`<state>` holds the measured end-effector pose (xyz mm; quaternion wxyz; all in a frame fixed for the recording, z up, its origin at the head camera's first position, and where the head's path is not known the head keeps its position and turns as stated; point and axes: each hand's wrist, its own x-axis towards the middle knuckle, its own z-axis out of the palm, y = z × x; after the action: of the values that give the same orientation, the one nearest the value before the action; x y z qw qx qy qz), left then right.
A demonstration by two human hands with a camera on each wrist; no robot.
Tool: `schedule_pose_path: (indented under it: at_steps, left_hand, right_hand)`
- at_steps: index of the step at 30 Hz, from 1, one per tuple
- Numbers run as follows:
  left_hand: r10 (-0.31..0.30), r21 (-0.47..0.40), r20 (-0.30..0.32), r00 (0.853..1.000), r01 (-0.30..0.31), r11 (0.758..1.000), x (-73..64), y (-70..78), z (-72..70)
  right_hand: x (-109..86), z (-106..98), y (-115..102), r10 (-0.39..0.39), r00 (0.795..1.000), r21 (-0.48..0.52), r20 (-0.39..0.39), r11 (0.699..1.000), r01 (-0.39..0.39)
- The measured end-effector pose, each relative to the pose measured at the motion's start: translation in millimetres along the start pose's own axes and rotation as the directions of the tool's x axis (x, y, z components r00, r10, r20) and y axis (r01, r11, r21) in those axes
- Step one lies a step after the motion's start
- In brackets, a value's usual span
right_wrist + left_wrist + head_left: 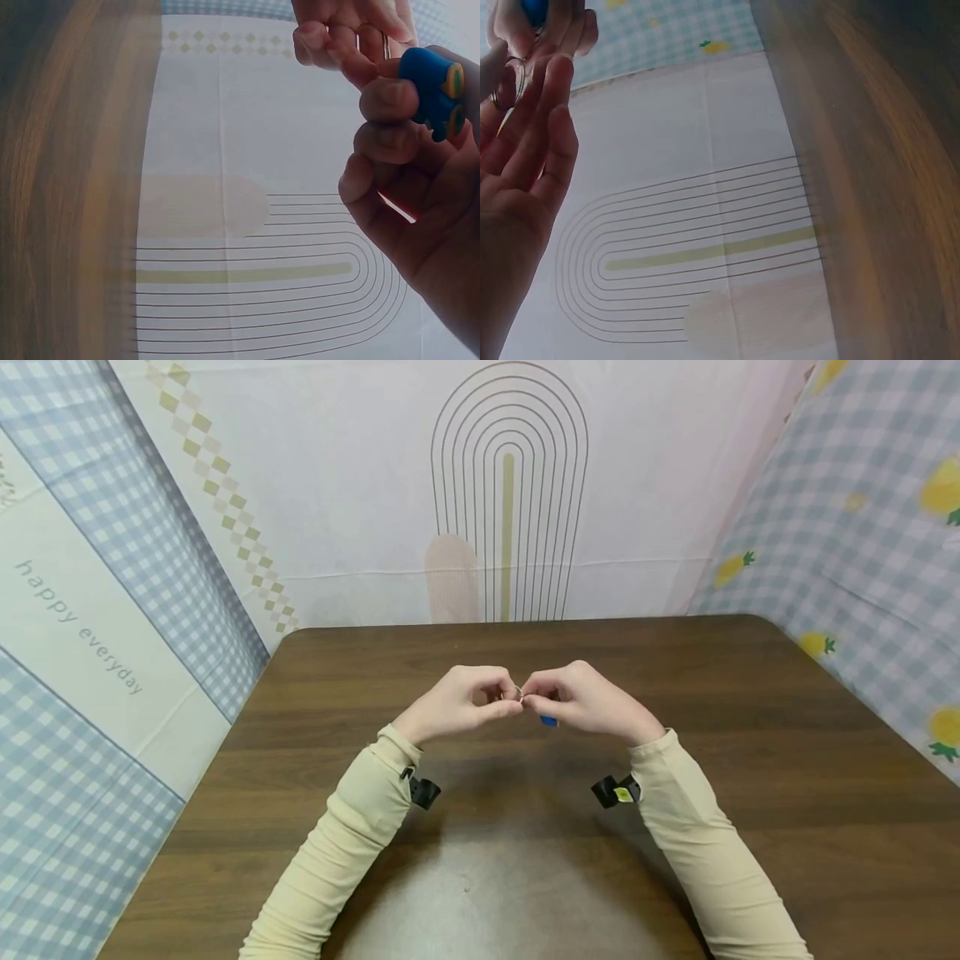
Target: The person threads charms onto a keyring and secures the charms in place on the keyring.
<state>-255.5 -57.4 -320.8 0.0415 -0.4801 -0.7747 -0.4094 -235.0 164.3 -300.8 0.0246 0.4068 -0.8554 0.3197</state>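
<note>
Both hands meet above the middle of the table in the head view. My left hand [467, 700] pinches a thin metal split ring [523, 78] between thumb and forefinger. At the ring's other side are the thumb and forefinger tips of my right hand [592, 700], pinched together. A small blue figure [426, 79] with yellow-and-green ends sits in the right hand, partly covered by its fingers. From above, only a bit of its blue shows below the right thumb. The link between ring and figure is hidden by the fingertips.
The brown wooden table [360, 877] spreads beneath both forearms. A black wrist camera [424, 792] is on the left sleeve, another black camera [611, 792] on the right. Behind the table hangs a white printed cloth [360, 485], with blue checked cloth [847, 552] at the sides.
</note>
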Motion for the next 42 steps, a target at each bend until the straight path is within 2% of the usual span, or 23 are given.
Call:
schedule_pose_path:
  at_steps: [3, 9, 17, 20, 25, 27, 30, 33, 37, 42]
  left_hand:
    - [-0.003, 0.035, -0.001, 1.0, 0.003, 0.999, 0.7, 0.4, 1.7]
    - [0.047, 0.082, -0.019, 0.999, -0.045, 0.996, 2.3, -0.1, 3.3]
    - [0.075, 0.011, -0.037, 0.997, -0.074, 0.997, 1.2, -1.7, -0.1]
    - [0.046, -0.034, -0.038, 0.998, -0.047, 0.998, 0.8, -1.4, -0.2]
    - [-0.064, -0.076, -0.052, 0.997, 0.06, 0.995, 0.0, 3.1, 0.2]
    - [-0.097, -0.069, -0.074, 0.992, 0.092, 0.993, 0.0, 5.3, 0.6]
    - [-0.112, -0.06, -0.117, 0.987, 0.106, 0.993, 0.5, 7.2, 3.4]
    - [-0.088, -0.061, -0.167, 0.982, 0.079, 0.995, 1.4, 7.1, 6.0]
    - [-0.027, -0.061, -0.222, 0.975, 0.013, 0.998, 0.8, 5.6, 6.9]
    - [0.022, -0.08, -0.234, 0.972, -0.042, 0.996, 0.0, 5.4, 5.4]
  right_hand:
    - [-0.2, 0.8, 1.2, 0.006, 1.0, 0.012, -0.018, 1.0, -0.006]
    - [-0.5, -0.7, 2.2, 0.016, 0.998, 0.031, -0.053, 0.999, -0.014]
    - [-1.3, -2.2, 1.1, 0.025, 0.998, 0.042, -0.05, 0.999, -0.023]
    - [-1.6, -1.9, 1.4, 0.029, 0.998, 0.035, -0.064, 0.999, -0.027]
    - [-1.6, -1.0, 1.4, 0.055, 0.992, 0.028, -0.112, 0.998, -0.052]
    - [-1.6, -0.7, 0.1, 0.068, 0.987, 0.041, -0.145, 0.997, -0.063]
    - [-1.9, 0.6, -1.4, 0.086, 0.978, 0.067, -0.192, 0.995, -0.074]
    - [-1.4, 2.6, -1.1, 0.091, 0.972, 0.079, -0.219, 0.994, -0.075]
    - [-0.8, 4.1, -1.1, 0.091, 0.97, 0.084, -0.225, 0.994, -0.074]
    - [-1.3, 2.6, -1.8, 0.099, 0.97, 0.099, -0.221, 0.992, -0.078]
